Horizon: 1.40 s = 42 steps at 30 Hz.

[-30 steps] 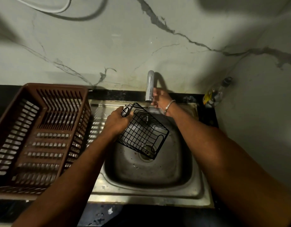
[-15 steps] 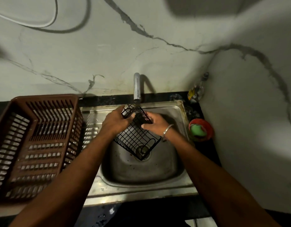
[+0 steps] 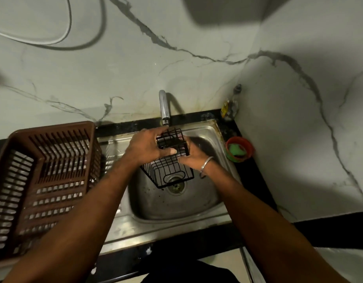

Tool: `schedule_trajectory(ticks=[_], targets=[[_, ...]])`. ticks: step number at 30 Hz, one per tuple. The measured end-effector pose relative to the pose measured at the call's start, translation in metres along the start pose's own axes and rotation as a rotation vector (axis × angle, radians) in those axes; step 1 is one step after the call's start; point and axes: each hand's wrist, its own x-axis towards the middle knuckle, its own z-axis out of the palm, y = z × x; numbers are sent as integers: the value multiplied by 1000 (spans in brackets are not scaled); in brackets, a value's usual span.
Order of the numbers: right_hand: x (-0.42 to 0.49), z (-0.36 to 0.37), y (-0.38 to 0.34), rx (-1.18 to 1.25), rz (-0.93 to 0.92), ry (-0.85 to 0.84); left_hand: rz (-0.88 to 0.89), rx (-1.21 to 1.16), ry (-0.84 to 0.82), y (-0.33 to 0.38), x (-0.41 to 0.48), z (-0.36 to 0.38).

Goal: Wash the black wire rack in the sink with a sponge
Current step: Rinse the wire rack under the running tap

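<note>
The black wire rack (image 3: 168, 170) hangs tilted over the steel sink (image 3: 197, 203), its top end just under the tap (image 3: 164, 108) and its lower end above the drain. My left hand (image 3: 144, 149) grips the rack's upper left edge. Against its right side sits my right hand (image 3: 194, 158), fingers curled onto the wires. A green sponge (image 3: 235, 150) lies in a small red bowl (image 3: 241, 140) on the counter to the right of the sink, apart from both hands. Whether water runs from the tap is not visible.
A large brown slotted plastic basket (image 3: 43, 180) stands on the drainboard left of the sink. A small bottle (image 3: 229, 107) stands in the back corner by the marble wall. The black counter edge runs along the front.
My right hand left the tap and came down onto the rack's right side. The rack has been turned and raised closer under the tap. The view shifted, bringing the red bowl into sight.
</note>
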Motion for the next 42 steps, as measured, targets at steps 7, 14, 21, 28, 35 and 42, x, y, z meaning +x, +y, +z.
schedule_trajectory(ticks=[7,14,21,28,35,42], targets=[[-20,21,12,96,25,304,-24,460,244,7,-11,12],[-38,33,40,226,-20,545,-565,-1068,115,29,-41,49],[-55,38,62,176,-134,548,-582,-1699,17,47,-13,72],[-75,-65,91,110,-81,460,-675,-1793,96,56,-3,87],[-16,-153,96,-485,160,500,-594,-1753,50,69,-9,104],[31,-156,129,-696,274,448,-544,-1774,80,72,-9,102]])
